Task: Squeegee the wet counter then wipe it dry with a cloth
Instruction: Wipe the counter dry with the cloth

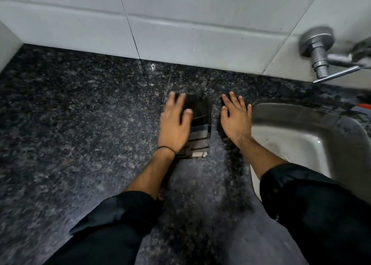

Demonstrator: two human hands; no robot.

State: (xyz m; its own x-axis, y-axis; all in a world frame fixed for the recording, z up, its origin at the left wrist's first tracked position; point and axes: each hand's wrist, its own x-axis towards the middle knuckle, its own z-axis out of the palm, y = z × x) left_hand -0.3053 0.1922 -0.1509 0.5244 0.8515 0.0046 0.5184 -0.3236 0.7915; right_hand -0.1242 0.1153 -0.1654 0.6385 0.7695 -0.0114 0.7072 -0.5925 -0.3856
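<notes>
A folded dark cloth [200,124] with a striped, checked near end lies on the speckled black granite counter [80,114]. My left hand [174,126] presses flat on the cloth's left half, fingers spread toward the wall. Just to the right, beside the sink's edge, my right hand [235,120] lies palm down on the counter with its fingers apart. A dark edge shows under it; I cannot tell whether that is cloth. Water glints on the counter [152,67] near the wall. No squeegee is in view.
A steel sink [301,120] is set into the counter at the right. A metal tap [319,49] sticks out of the white tiled wall [180,33] above it. Something red [364,105] shows at the far right edge.
</notes>
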